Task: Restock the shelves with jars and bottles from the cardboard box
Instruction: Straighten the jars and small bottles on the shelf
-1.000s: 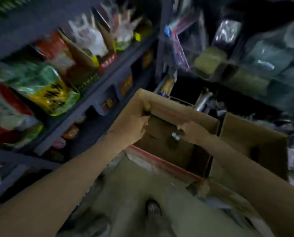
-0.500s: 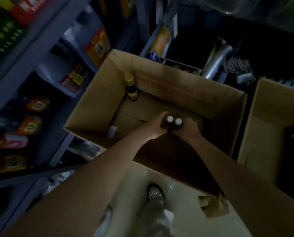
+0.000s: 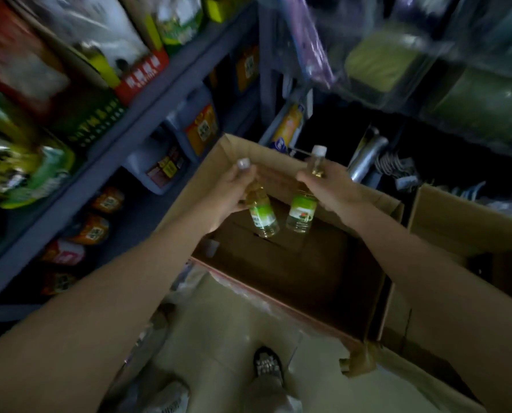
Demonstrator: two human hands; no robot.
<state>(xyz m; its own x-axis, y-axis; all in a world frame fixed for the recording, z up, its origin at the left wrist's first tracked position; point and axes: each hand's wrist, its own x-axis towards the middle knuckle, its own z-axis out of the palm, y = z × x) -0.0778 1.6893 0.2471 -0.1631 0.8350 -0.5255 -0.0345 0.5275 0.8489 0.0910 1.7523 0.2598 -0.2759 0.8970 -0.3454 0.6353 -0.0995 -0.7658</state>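
Observation:
An open cardboard box (image 3: 278,296) stands on the floor below me. My left hand (image 3: 228,193) grips the neck of a small clear bottle (image 3: 262,217) with a white cap and green label. My right hand (image 3: 332,186) grips a second such bottle (image 3: 302,211) by its neck. Both bottles hang above the box's far half, side by side and a little apart. The box's dark inside looks almost empty. Blue-grey shelves (image 3: 123,150) with packets and jars run along the left.
A second open cardboard box (image 3: 463,228) stands to the right. Bagged goods (image 3: 398,61) hang above the far side. A metal tube (image 3: 366,158) and wire items lie behind the box. My shoe (image 3: 268,366) is on the pale floor near a torn flap (image 3: 359,360).
Both hands have risen out of the box, each lifting a bottle by its neck, and have moved slightly apart. The view has tilted up toward the shelves.

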